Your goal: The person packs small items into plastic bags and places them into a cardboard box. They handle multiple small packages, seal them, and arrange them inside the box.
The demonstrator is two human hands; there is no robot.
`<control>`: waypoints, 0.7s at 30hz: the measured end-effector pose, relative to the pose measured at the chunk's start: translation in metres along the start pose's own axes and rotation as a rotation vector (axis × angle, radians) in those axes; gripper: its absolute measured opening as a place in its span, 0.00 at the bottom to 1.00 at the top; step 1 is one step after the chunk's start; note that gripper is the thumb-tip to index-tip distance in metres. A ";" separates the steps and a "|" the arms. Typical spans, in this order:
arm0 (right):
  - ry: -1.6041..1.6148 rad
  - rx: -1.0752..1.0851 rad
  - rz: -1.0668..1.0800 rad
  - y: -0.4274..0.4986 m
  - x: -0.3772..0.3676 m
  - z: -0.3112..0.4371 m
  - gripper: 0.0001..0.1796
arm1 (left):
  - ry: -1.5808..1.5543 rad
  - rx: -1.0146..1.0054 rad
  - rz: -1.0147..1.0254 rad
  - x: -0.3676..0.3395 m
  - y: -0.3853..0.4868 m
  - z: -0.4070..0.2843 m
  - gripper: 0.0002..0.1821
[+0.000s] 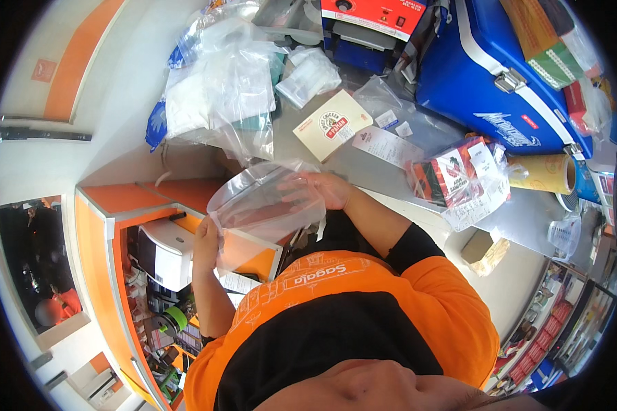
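A clear plastic bag (267, 205) is held spread wide in front of my orange and black shirt. My left hand (208, 241) pinches its edge at the left. My right hand (316, 190) is at its other side, fingers spread and seen through the film; whether it is inside or behind the bag I cannot tell. Beyond, on the grey counter, lie a cream printed food box (333, 126), a paper receipt (387, 147) and a flat clear bag (385, 100). To the right, a red printed box (463, 172) sits wrapped in clear plastic with a receipt.
A red and blue sealing machine (365, 31) stands at the back. Right of it is a large blue cooler box (493, 92), with a yellow roll (542, 173) before it. Packs of plastic bags (221, 87) are piled back left. An orange cabinet (95, 241) holds a white printer (167, 254).
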State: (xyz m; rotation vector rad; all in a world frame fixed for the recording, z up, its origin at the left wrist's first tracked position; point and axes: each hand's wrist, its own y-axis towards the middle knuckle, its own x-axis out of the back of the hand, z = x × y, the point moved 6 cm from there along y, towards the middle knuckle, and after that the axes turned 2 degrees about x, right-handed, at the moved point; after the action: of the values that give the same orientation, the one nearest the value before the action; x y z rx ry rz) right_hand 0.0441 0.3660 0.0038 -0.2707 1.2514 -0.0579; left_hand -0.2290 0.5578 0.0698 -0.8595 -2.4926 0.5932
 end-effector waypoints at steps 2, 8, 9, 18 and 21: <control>-0.214 0.006 -0.170 -0.003 0.045 -0.013 0.23 | 0.158 -0.059 0.040 -0.003 0.006 0.005 0.20; -0.212 0.132 -0.395 -0.022 0.037 -0.007 0.15 | 0.394 -0.202 0.008 -0.022 0.008 -0.027 0.22; -0.250 0.171 -0.395 -0.023 0.044 -0.011 0.14 | 0.428 -0.178 0.002 -0.025 0.012 -0.029 0.21; -0.712 0.533 -0.361 -0.020 -0.036 -0.019 0.13 | 0.456 -0.641 -0.039 -0.131 -0.033 -0.060 0.17; -0.628 0.456 -0.349 -0.021 -0.065 -0.029 0.16 | -0.022 -0.275 0.460 -0.166 -0.039 -0.046 0.13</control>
State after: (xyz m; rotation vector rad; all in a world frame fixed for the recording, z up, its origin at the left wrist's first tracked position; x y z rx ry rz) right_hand -0.0015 0.3529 0.0613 -0.0920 0.5324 -0.5134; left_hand -0.1052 0.4333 0.0841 -1.5614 -2.4374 0.4025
